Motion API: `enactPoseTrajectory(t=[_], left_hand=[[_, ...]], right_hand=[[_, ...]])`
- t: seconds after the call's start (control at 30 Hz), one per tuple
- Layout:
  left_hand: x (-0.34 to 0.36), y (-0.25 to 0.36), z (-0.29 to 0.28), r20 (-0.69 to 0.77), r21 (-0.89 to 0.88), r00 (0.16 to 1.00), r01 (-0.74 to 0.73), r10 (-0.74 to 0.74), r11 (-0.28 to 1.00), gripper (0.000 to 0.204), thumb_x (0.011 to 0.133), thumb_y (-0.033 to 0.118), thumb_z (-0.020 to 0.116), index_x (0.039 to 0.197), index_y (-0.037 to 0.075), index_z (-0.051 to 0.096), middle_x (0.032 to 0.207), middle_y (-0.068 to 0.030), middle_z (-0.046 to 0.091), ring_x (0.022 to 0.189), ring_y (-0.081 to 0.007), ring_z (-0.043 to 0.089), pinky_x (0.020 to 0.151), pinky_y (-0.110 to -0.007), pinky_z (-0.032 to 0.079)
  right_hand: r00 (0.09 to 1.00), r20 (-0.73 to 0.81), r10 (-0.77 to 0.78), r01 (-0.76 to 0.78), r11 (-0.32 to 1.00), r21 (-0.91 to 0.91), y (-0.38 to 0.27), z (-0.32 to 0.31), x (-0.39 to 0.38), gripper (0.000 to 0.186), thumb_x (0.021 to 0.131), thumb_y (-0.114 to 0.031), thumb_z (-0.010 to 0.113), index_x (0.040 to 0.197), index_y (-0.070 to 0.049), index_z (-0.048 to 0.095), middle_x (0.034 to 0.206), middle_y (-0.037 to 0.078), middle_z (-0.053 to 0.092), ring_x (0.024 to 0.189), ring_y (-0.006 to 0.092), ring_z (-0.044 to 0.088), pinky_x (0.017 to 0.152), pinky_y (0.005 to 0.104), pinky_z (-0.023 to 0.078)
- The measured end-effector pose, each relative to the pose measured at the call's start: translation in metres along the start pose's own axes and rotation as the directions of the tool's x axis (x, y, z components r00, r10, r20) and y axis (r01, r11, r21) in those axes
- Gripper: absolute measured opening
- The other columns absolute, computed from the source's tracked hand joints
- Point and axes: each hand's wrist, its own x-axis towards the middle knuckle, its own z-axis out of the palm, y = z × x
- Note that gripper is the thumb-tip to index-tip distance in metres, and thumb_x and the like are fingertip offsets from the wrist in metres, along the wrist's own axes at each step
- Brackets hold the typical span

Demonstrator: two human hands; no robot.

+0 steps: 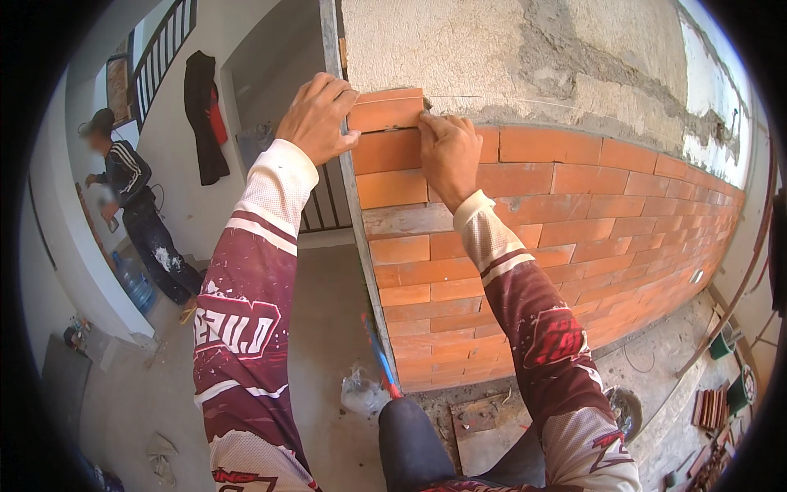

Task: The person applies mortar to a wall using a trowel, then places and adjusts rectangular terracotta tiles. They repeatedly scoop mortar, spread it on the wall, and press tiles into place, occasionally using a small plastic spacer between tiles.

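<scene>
My left hand (318,116) is cupped over the left end of the top orange tile (387,111), fingers curled onto its face and edge, gripping it at the wall corner. My right hand (448,156) presses flat-ish on the tile's lower right corner, fingertips (429,123) pinching its right edge; palm rests over the course below.

The tile sits at the top left of the clad area, alone in its row, slightly tilted, against the rough grey render (508,57). Smooth matte terracotta face, rectangular, thin.

Below it: brick-slip cladding (590,213), running bond, same orange, narrow joints, some tone variation. One unclad grey strip (408,220) interrupts the courses just under my right wrist. Render above is coarse, patchy, with darker troweled bands.

A thin taut string line (525,102) runs right from the tile's top corner across the render.

Metal corner profile (361,238) runs vertically down the wall edge. A blue-and-red level-like bar (379,354) leans at the base. Crumpled plastic bag (361,392) on concrete floor near it. Stack of spare tiles (710,407) on the ground far right.

Another person (135,213) in a dark striped jacket stands well apart at left, beside a water jug (135,283). Dark garment (205,115) hangs on the far wall.
</scene>
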Motion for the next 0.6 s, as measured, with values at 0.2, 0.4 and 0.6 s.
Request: enactPoseTrajectory(t=[0.2,0.4,0.6], left_hand=[[-0.002,0.006,0.001,-0.015,-0.030,0.999,0.051,-0.052,0.998,0.058,0.068,0.027,0.081,0.121,0.009,0.064,0.114,-0.0034,0.062,0.115,-0.0232,0.050,0.101,-0.038,0.043],[0.001,0.011,0.002,0.021,0.069,0.999,0.046,-0.047,0.997,0.056,0.071,0.029,0.079,0.121,0.009,0.064,0.114,-0.0033,0.063,0.116,-0.0233,0.050,0.103,-0.041,0.040],[0.001,0.009,0.001,0.024,0.109,1.000,0.017,-0.020,0.994,0.053,0.074,0.031,0.077,0.119,0.006,0.064,0.111,-0.0049,0.063,0.115,-0.0252,0.050,0.104,-0.042,0.039]], right_hand=[[0.975,-0.041,-0.217,0.216,0.976,-0.021,-0.005,-0.001,-0.011,0.013,0.084,-0.015,0.066,0.095,-0.015,0.072,0.089,-0.001,0.063,0.087,0.0216,0.056,0.078,0.0393,0.037],[0.910,0.005,-0.414,0.405,0.889,-0.214,-0.008,0.005,-0.010,0.011,0.081,-0.015,0.071,0.091,-0.017,0.072,0.087,-0.006,0.062,0.086,0.0170,0.054,0.078,0.0359,0.035],[0.878,0.022,-0.477,0.471,0.857,-0.211,-0.007,0.008,-0.005,0.007,0.079,-0.015,0.072,0.085,-0.017,0.070,0.085,-0.006,0.062,0.086,0.0173,0.054,0.077,0.0377,0.035]])
